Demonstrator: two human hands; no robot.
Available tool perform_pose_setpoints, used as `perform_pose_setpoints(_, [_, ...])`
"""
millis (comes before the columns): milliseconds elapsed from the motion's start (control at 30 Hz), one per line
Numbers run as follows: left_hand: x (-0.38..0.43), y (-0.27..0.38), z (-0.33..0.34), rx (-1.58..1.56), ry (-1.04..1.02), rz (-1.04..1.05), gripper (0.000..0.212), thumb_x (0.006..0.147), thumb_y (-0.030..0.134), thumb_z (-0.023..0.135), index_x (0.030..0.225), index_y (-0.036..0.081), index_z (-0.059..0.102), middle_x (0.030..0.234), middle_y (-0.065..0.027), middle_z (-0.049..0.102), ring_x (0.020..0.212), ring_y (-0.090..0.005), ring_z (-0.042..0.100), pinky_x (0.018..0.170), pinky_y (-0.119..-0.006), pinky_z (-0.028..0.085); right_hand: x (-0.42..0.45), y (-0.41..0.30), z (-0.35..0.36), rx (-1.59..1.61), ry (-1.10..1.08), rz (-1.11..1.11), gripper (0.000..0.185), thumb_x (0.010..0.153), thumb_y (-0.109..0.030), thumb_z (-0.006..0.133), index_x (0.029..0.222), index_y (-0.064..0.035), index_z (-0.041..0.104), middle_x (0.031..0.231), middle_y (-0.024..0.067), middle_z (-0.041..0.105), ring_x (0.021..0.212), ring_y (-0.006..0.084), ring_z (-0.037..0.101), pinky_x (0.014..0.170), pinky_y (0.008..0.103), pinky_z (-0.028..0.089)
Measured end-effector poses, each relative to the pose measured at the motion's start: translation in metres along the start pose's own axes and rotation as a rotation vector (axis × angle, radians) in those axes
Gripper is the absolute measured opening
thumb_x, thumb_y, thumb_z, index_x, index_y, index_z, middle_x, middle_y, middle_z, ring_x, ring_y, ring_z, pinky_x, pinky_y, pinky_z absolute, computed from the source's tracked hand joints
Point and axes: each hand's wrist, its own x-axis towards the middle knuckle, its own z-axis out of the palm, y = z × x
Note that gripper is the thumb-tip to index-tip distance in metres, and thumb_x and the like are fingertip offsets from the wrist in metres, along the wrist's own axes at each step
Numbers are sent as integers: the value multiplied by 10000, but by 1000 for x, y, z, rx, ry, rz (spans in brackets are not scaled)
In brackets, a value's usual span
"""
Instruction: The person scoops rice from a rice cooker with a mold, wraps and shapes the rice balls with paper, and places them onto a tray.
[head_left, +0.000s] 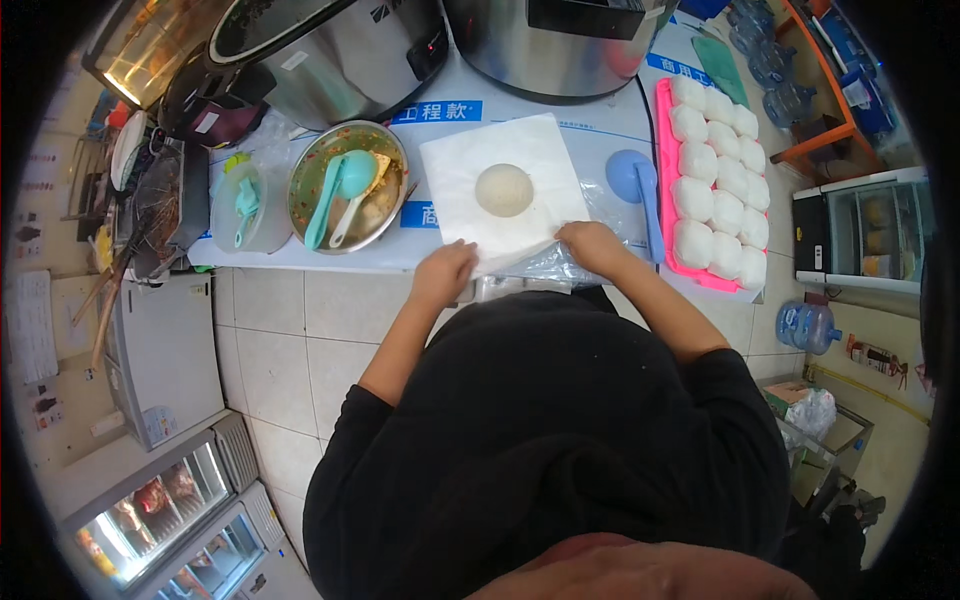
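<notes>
A white paper sheet (457, 165) lies on the table with a flattened round pale mound (504, 190), perhaps rice, at its middle. My left hand (445, 271) grips the sheet's near left edge, fingers curled. The near right corner is pinched in my right hand (594, 246), above clear plastic film (551, 264). Right of the sheet lies a blue rice paddle (630, 176), beside a pink tray (665, 142) of white rounded lumps. On the left, a metal bowl (296, 217) of liquid with red bits holds a teal ladle (356, 174) and a white spoon (346, 223).
Two large steel cookers (352, 56) (555, 67) stand along the far side. A translucent tub (262, 225) with a teal utensil is left of the bowl. A green cloth (720, 69) lies at the far right. Tiled floor (274, 367) shows below the table's near edge (360, 262).
</notes>
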Motion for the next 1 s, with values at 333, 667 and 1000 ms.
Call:
perform_pose_setpoints(333, [62, -3, -15, -402, 281, -330, 298, 814, 315, 576, 901, 31, 607, 817, -167, 628, 777, -345, 591, 726, -434, 453, 38, -3, -60, 264, 225, 183, 133, 791, -158, 526, 830, -67, 614, 799, 155, 620, 778, 342, 590, 693, 429, 460])
perform_pose_setpoints(667, [113, 9, -17, 37, 40, -392, 276, 834, 312, 504, 973, 122, 648, 1048, -144, 600, 963, -362, 557, 843, -428, 429, 59, 64, -22, 415, 26, 298, 268, 831, -299, 539, 873, -54, 640, 860, 151, 638, 828, 274, 598, 744, 336, 451])
perform_pose_setpoints(1000, [89, 34, -51, -86, -270, -206, 227, 839, 289, 494, 926, 136, 637, 1139, -105, 549, 1076, -332, 473, 947, -491, 294, 5, 62, -19, 1537, 137, 499, 433, 909, -382, 427, 1124, -18, 522, 1010, 70, 575, 922, 156, 538, 811, 296, 421])
